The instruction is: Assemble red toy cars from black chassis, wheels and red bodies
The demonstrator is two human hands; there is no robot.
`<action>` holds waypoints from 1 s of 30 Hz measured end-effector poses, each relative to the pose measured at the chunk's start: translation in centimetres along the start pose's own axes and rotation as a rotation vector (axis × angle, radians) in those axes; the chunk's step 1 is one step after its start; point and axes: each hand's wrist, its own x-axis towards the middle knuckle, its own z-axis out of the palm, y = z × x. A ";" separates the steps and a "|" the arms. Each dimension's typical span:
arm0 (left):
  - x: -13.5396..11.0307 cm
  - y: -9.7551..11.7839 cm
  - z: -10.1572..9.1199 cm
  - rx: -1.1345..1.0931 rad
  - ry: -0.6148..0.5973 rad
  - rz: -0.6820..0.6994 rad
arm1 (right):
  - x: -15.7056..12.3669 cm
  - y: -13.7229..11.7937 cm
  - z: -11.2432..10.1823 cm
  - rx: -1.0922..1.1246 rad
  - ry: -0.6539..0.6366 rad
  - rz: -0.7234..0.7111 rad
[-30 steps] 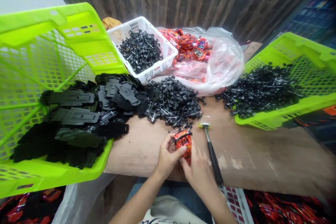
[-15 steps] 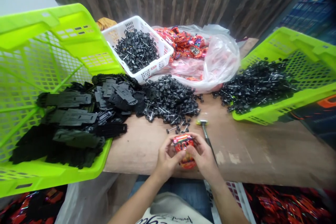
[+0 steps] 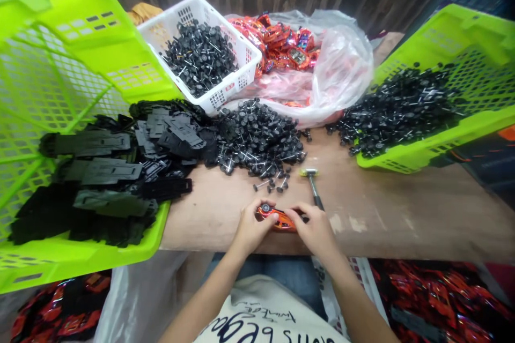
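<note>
Between both hands, over the front part of the table, is an orange-red toy car (image 3: 285, 220), turned side-on with a black wheel showing at its left end. My left hand (image 3: 255, 225) grips the wheel end, and my right hand (image 3: 311, 222) pinches the other end. Fingertips cover parts of the car. Just beyond my right hand lies a small hammer (image 3: 311, 185) with a yellowish-tipped head, its dark handle partly hidden by that hand. Past the car is a heap of black wheels on metal axles (image 3: 261, 139).
On the left, a tipped green crate (image 3: 153, 252) spills black car bases (image 3: 108, 171). A white basket (image 3: 241, 83) of wheel axles and a plastic bag (image 3: 346, 75) of red car bodies stand behind. Another green crate (image 3: 406, 163) with wheel axles leans at right.
The toy car has been turned from lengthwise, roof up, to crosswise on its side, with a wheel now visible. Both hands have shifted with it, and the view has tilted down.
</note>
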 end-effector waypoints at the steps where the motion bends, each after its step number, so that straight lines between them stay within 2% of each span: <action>1: 0.0 0.1 0.1 -0.017 -0.007 -0.003 | -0.1 0.1 -0.1 0.016 0.013 0.010; 3: 0.1 0.3 0.1 -0.053 -0.016 -0.002 | -0.6 0.3 -0.2 0.009 -0.008 -0.063; 5: 0.2 0.3 0.2 -0.047 -0.023 0.027 | -1.6 0.3 -0.1 -0.046 -0.001 -0.196; 7: 0.2 0.1 0.1 0.001 -0.035 0.071 | -2.4 0.3 0.2 -0.089 0.062 -0.289; 9: 0.2 0.1 -0.2 0.052 -0.046 0.090 | -2.6 0.5 0.5 -0.091 0.125 -0.300; 12: 0.0 0.7 -1.3 0.085 -0.141 0.126 | -1.7 1.1 0.4 0.023 0.043 -0.139; 15: -0.1 1.4 -2.3 0.170 -0.264 0.326 | -0.2 2.0 -0.5 0.311 -0.168 0.085; 17: 0.0 1.6 -2.5 0.306 -0.265 0.431 | 0.2 2.2 -1.0 0.370 -0.210 0.126; 19: 0.3 1.3 -2.1 0.455 -0.210 0.433 | 0.0 2.0 -1.2 0.236 -0.123 0.048; 21: 0.6 0.8 -1.5 0.521 -0.123 0.389 | -0.9 1.6 -1.1 0.042 -0.037 -0.107; 24: 0.8 0.0 -0.6 0.381 -0.130 0.369 | -2.3 1.1 -0.5 -0.140 0.009 -0.289; 27: 1.0 -0.5 -0.1 0.212 -0.181 0.391 | -2.9 1.0 0.5 -0.156 0.101 -0.309; 30: 1.2 -0.4 -0.1 0.183 -0.155 0.383 | -2.7 1.1 0.9 -0.091 0.149 -0.264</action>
